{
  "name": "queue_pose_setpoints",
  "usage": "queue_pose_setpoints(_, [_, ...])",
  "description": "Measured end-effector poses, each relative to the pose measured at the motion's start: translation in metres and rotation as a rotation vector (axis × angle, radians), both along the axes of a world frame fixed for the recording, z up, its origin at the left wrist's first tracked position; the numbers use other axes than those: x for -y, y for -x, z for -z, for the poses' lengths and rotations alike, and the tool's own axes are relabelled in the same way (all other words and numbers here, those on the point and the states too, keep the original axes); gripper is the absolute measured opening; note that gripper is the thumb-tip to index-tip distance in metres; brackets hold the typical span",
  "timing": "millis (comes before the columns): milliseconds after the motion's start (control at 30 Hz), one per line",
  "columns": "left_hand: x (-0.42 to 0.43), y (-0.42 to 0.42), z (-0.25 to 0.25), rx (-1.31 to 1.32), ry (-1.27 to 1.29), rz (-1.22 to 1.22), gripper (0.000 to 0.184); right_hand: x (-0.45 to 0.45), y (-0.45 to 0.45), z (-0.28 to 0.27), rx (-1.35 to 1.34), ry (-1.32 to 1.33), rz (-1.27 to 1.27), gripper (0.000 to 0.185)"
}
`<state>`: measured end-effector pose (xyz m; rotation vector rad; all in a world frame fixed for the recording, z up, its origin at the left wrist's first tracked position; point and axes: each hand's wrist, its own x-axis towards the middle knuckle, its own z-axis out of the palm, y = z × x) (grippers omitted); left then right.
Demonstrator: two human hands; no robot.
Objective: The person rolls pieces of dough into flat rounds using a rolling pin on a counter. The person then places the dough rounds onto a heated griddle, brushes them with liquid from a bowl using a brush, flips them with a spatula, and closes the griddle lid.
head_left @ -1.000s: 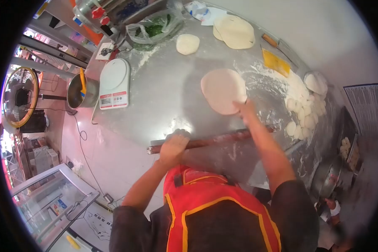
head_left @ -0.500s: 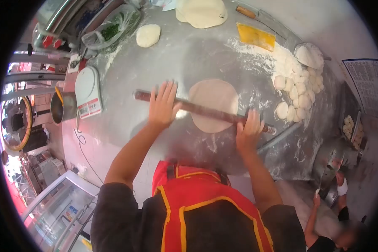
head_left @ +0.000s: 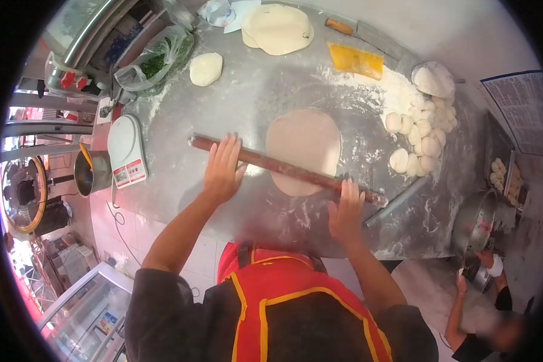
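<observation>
A long reddish-brown rolling pin [head_left: 277, 165] lies slantwise over the near half of a thin round sheet of dough [head_left: 303, 139]. My left hand [head_left: 223, 172] rests on the pin near its left end, fingers stretched out flat across the wood rather than wrapped round it. Near the right end, my right hand [head_left: 347, 211] lies on it the same way, fingers straight. The dough sheet is on the metal worktop [head_left: 223, 108], its far part showing beyond the pin and a smaller part on the near side.
Floured dough balls [head_left: 425, 136] crowd the right, by a flour-filled bowl [head_left: 433, 80] and yellow scraper [head_left: 355, 60]. Flat dough rounds [head_left: 277, 29] and a dough lump [head_left: 206, 69] lie at the back. A white scale [head_left: 127, 151] stands left. Another person's arm [head_left: 455, 308] shows lower right.
Both hands and the rolling pin have moved towards me over the dough, baring more of its far part. The whole view has shifted slightly left.
</observation>
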<state>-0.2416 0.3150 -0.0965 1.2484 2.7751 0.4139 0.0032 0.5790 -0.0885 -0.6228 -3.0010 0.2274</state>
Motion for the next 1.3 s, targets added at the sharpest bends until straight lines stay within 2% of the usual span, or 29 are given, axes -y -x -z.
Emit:
queue_pose_setpoints(67, [-0.004,0.012,0.003,-0.068,-0.001,0.059,0.058,-0.018,-0.01,0.025,-0.035,-0.301,-0.116,0.058])
queue_pose_setpoints(100, [-0.031,0.038,-0.007,-0.103,0.005,0.085,0.055,-0.026,0.003,0.017,-0.043,-0.21,-0.014,0.058])
queue_pose_setpoints(133, [-0.056,0.052,-0.028,-0.097,-0.192,0.057,0.054,-0.044,0.037,0.001,-0.068,-0.128,0.084,0.058])
queue_pose_setpoints(167, [-0.053,0.044,-0.022,-0.083,-0.135,0.039,0.056,-0.05,0.052,-0.007,-0.083,-0.036,0.185,0.058])
queue_pose_setpoints(233, [-0.045,0.028,-0.012,-0.077,-0.031,-0.005,0.059,-0.032,0.033,-0.004,-0.046,-0.024,0.116,0.059])
queue_pose_setpoints(300, [0.007,-0.021,-0.02,0.016,-0.063,0.029,0.063,0.006,-0.028,-0.002,-0.002,0.012,0.074,0.06])
queue_pose_setpoints(367, [0.062,-0.062,0.0,0.029,-0.092,0.032,0.066,0.046,-0.074,-0.016,-0.01,0.105,-0.008,0.06])
queue_pose_setpoints(433, [0.063,-0.061,-0.016,-0.05,-0.07,0.044,0.055,0.021,-0.054,-0.014,-0.01,0.189,-0.009,0.061])
queue_pose_setpoints(467, [0.062,-0.058,-0.02,-0.006,-0.102,0.071,0.048,0.01,-0.037,-0.013,0.0,0.236,-0.01,0.062])
queue_pose_setpoints(533, [0.052,-0.037,-0.027,0.067,-0.175,0.128,0.035,-0.016,0.05,-0.019,-0.286,0.406,0.167,0.058])
queue_pose_setpoints(567, [0.052,-0.039,-0.034,0.057,-0.181,0.13,0.031,-0.039,0.087,0.005,-0.315,0.388,0.214,0.064])
queue_pose_setpoints(633, [0.06,-0.049,-0.048,0.051,-0.178,0.138,0.023,-0.053,0.154,-0.002,0.025,0.847,0.506,0.063])
queue_pose_setpoints(733, [0.08,-0.082,-0.049,-0.019,-0.182,0.059,0.017,-0.057,0.199,-0.002,0.315,1.059,0.256,0.054])
queue_pose_setpoints(833, [0.092,-0.113,-0.043,0.029,-0.191,-0.029,0.016,-0.014,0.244,0.006,0.456,0.865,-0.174,0.044])
queue_pose_setpoints(900, [0.095,-0.121,-0.043,0.062,-0.252,-0.062,0.015,0.046,0.26,0.04,-0.016,0.766,-0.579,0.035])
queue_pose_setpoints(967, [0.096,-0.126,-0.043,0.086,-0.263,-0.079,0.015,0.116,0.287,0.018,0.148,0.627,-1.021,0.031])
queue_pose_setpoints(1067, [0.1,-0.126,-0.046,0.105,-0.212,-0.073,0.016,0.174,0.304,-0.006,0.339,0.436,-0.991,0.028])
queue_pose_setpoints(1100, [0.101,-0.125,-0.05,0.115,-0.203,-0.066,0.016,0.165,0.312,0.008,0.214,0.414,-0.911,0.026])
queue_pose_setpoints(1133, [0.102,-0.124,-0.052,0.123,-0.196,-0.056,0.015,0.145,0.318,0.022,0.089,0.389,-0.826,0.024])
queue_pose_setpoints(1267, [0.107,-0.118,-0.048,0.079,-0.213,-0.03,0.017,0.043,0.27,0.017,0.095,0.485,-0.299,0.045])
queue_pose_setpoints(1300, [0.106,-0.115,-0.051,0.076,-0.2,-0.024,0.017,0.015,0.242,0.028,0.123,0.584,-0.204,0.052])
